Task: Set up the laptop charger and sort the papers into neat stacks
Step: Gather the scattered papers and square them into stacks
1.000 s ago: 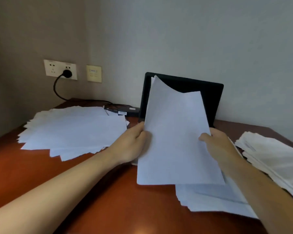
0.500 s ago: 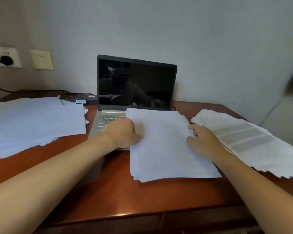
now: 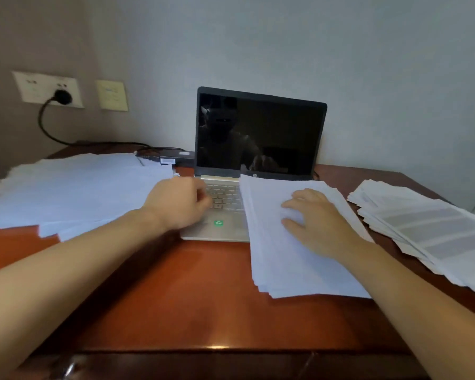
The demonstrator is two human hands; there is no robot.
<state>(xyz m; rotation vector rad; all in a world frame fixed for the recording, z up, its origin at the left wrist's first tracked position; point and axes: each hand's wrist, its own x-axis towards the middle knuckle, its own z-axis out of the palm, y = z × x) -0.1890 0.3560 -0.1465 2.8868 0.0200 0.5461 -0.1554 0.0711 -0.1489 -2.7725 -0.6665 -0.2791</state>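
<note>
The counter (image 3: 198,297) carries fanned blank sheets (image 3: 74,193) on the left, an open laptop (image 3: 258,133) at the back, a squared stack (image 3: 299,264) half over its keyboard, long side running away from the person, and a ragged printed pile (image 3: 428,231) on the right. The right hand (image 3: 318,220) rests flat on the stack. The left hand (image 3: 181,204), loosely curled and empty, hovers over the keys just right of the blank sheets, so it looks nearer for gathering them. The charger brick (image 3: 176,158) lies behind them, its plug (image 3: 62,96) in the wall.

Both bare forearms reach forward, the left hand (image 3: 178,204) slightly blurred with loosely curled fingers holding nothing, while the right hand (image 3: 317,218) lies palm down, its fingers (image 3: 302,198) spread and nearly straight, thumb stretched out to their left.
</note>
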